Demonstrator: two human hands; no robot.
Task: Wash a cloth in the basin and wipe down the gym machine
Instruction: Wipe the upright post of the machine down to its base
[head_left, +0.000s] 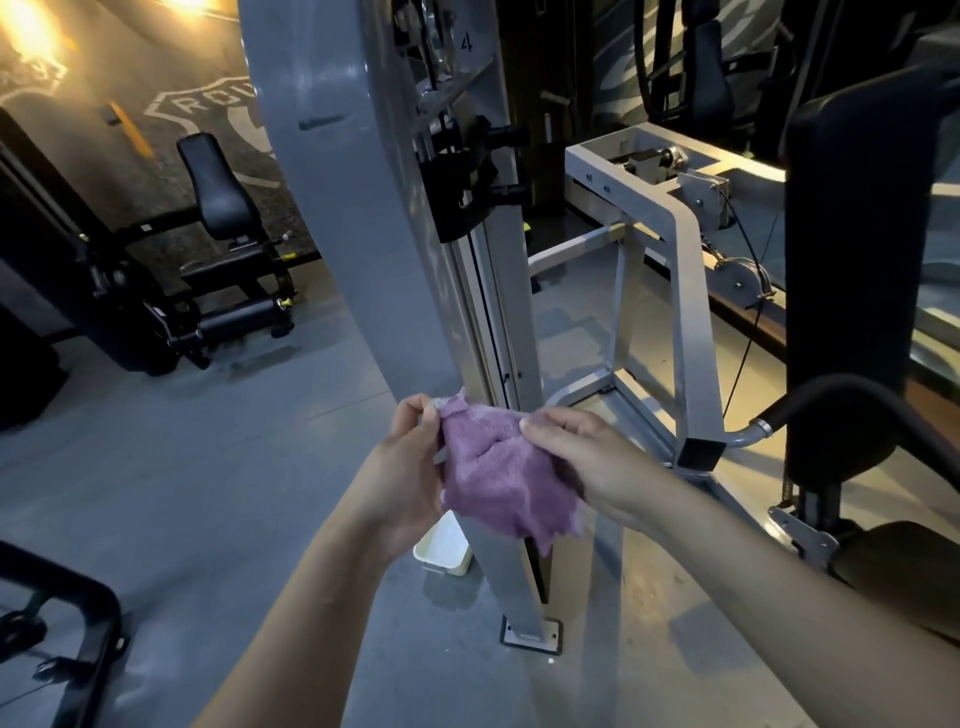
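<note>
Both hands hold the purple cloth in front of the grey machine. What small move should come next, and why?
Probably fold the purple cloth into a flat pad. The left hand and right hand pinch its top corners, so it hangs loose, touching nothing. The grey upright stands just behind it, and the white basin sits on the floor below.

You have one wide-angle head view, looking forward and down. Both hands sit close, low in frame. The gym machine (395, 218) fills the middle distance.

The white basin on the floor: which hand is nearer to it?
Left. The left hand holds the purple cloth just above the basin; the right hand grips the cloth's other side, farther right.
</note>
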